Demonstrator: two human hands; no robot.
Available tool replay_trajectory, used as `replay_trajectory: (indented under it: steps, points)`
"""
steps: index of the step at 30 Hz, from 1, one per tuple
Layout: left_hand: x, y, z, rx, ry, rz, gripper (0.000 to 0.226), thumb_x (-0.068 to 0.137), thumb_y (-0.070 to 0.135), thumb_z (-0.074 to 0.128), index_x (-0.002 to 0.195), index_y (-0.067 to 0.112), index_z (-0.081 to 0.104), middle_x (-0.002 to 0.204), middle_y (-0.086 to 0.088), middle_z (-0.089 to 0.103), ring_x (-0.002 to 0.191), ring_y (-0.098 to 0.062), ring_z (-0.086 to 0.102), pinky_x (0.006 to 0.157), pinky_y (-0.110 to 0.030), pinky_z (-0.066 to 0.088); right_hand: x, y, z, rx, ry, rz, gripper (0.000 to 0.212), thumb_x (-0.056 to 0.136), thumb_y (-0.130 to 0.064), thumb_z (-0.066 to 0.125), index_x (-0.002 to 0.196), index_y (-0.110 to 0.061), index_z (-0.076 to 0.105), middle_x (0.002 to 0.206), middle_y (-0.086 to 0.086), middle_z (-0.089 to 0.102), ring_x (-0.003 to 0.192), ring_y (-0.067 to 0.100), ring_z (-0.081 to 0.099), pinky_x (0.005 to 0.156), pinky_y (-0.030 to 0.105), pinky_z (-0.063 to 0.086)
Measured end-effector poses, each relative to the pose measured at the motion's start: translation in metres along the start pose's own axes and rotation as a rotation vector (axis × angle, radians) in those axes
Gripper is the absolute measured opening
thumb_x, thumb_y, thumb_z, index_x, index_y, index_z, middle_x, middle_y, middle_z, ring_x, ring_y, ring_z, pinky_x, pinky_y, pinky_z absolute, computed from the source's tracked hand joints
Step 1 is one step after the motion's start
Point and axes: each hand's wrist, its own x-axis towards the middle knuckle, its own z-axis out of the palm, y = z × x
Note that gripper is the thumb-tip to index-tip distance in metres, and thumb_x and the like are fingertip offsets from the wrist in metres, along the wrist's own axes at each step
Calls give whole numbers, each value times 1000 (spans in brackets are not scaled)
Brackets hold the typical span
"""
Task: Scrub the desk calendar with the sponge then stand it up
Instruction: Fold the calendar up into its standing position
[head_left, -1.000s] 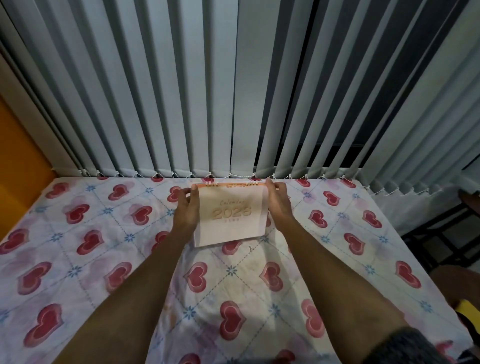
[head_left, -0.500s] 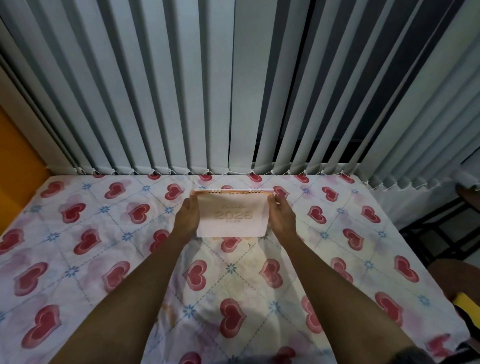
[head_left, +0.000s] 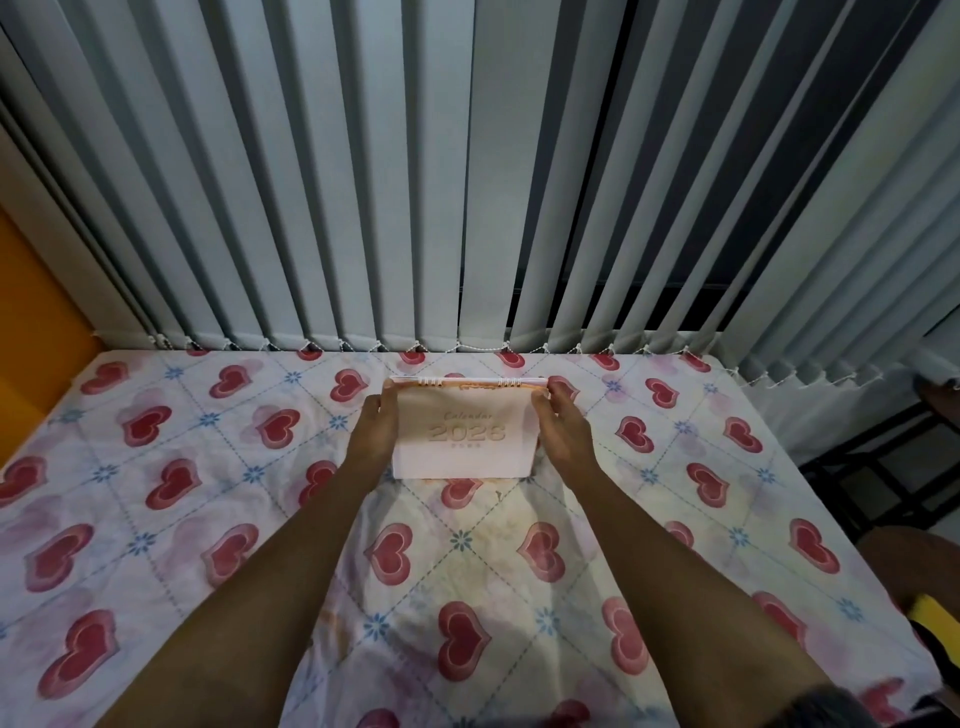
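Desk calendar (head_left: 464, 439), pale pink with "Calendar 2026" on its front and white spiral rings along the top, stands on the heart-patterned sheet (head_left: 208, 519) near the vertical blinds (head_left: 415, 182). Left hand (head_left: 375, 428) and right hand (head_left: 563, 428) each clasp a side edge, grip pinching the calendar. Small print under the year is unreadable; its back panel is hidden.

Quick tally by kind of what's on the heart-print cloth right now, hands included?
Desk calendar: 1
Hands holding it, left hand and right hand: 2
Sponge: 0 in view
Total: 3
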Motion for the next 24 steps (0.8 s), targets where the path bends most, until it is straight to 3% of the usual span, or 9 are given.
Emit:
replay_trajectory:
  steps: [2,4,8,11,14,16,20,22,24]
  points:
    - [3,2,1,-41,-3,-42,70,90,65,22,130,14,47,123,-17,60,111,-36,57,102,-54,44,3,-5,0,-5,0,12,35,100,-35,41,128,-18,53,125,6,59,107,25,55,84,34,45]
    - [7,9,2,-61,-11,-72,69,92,63,21,131,12,45,124,-17,58,110,-35,56,100,-48,45,9,-12,1,4,-6,22,36,99,-33,43,130,-18,53,130,6,58,110,25,53,90,37,43]
    - [30,30,4,-59,-18,-64,68,93,62,20,127,8,45,113,-12,60,98,-28,58,80,-36,45,33,-33,2,33,-16,18,37,98,-33,43,132,-23,51,127,2,58,102,19,52,78,29,42]
    - [52,49,4,-30,15,-1,55,95,58,20,118,14,45,94,0,56,78,-14,52,61,-21,40,57,-50,3,11,-25,-6,32,97,-33,45,125,-25,56,125,4,61,107,24,56,91,39,49]
    - [84,63,4,-18,-23,20,66,95,59,18,132,9,39,116,-6,54,97,-21,50,80,-31,40,88,-61,9,0,-36,-33,29,96,-32,45,121,-26,58,123,3,63,107,24,57,97,47,48]
    - [110,65,6,-17,-27,37,68,95,59,18,134,7,38,120,-8,53,104,-23,49,85,-37,37,111,-61,15,-3,-46,-30,29,96,-34,45,120,-27,58,121,2,63,107,25,58,97,50,48]
    - [147,55,17,-22,-45,31,66,97,55,19,132,4,41,118,-10,55,100,-21,53,73,-28,43,149,-46,33,12,-39,-4,27,95,-36,44,117,-29,59,118,1,64,105,25,58,97,52,48]
    - [159,44,21,-56,-73,-2,62,97,54,19,129,6,41,120,-8,54,93,-14,56,73,-26,44,161,-34,42,14,-32,18,26,94,-36,45,115,-29,59,116,-1,64,104,23,58,97,51,48]
    - [163,35,23,-55,-98,-1,52,98,51,19,122,12,46,113,-3,55,78,-2,58,60,-15,48,165,-25,47,31,-27,45,27,94,-35,45,117,-29,58,118,-1,64,105,23,57,97,49,47]
